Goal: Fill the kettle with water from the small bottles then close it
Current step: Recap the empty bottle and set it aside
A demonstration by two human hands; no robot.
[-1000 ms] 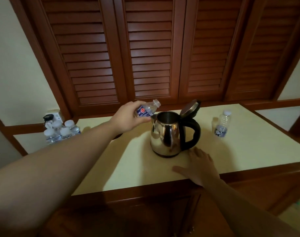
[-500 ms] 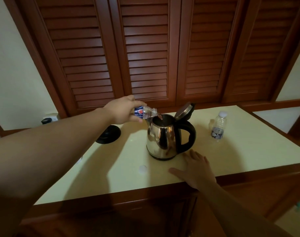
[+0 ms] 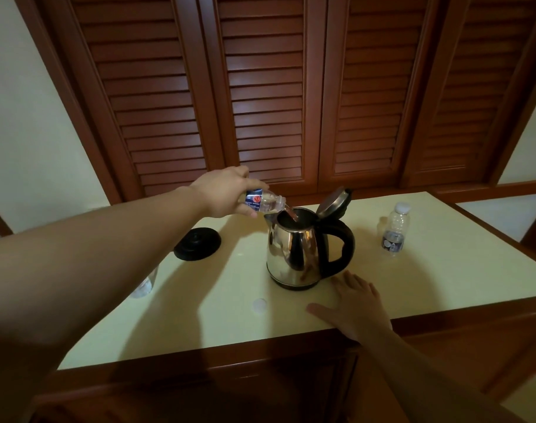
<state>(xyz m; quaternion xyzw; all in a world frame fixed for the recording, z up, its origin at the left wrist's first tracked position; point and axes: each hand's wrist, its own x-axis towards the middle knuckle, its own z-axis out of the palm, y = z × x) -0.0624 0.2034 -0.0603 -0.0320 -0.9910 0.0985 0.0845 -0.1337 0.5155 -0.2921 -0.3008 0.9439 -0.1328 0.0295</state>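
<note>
A steel kettle (image 3: 291, 254) with a black handle stands on the cream counter (image 3: 443, 270), its lid (image 3: 333, 200) tipped up and open. My left hand (image 3: 224, 193) grips a small water bottle (image 3: 265, 202) with a blue label, tilted mouth-down over the kettle's opening, and water runs into it. My right hand (image 3: 356, 305) rests flat on the counter just in front of the kettle. A second small bottle (image 3: 395, 230), capped, stands upright to the right of the kettle.
The black kettle base (image 3: 198, 243) lies left of the kettle. A white bottle cap (image 3: 259, 306) sits on the counter near the front. Another clear bottle (image 3: 144, 285) peeks out under my left forearm. Brown louvered doors (image 3: 266, 96) rise behind the counter.
My left hand has tipped the bottle further down over the kettle's opening, and water now pours in. The view has shifted right; the bottle cluster at left has left the frame. My right hand stays put.
</note>
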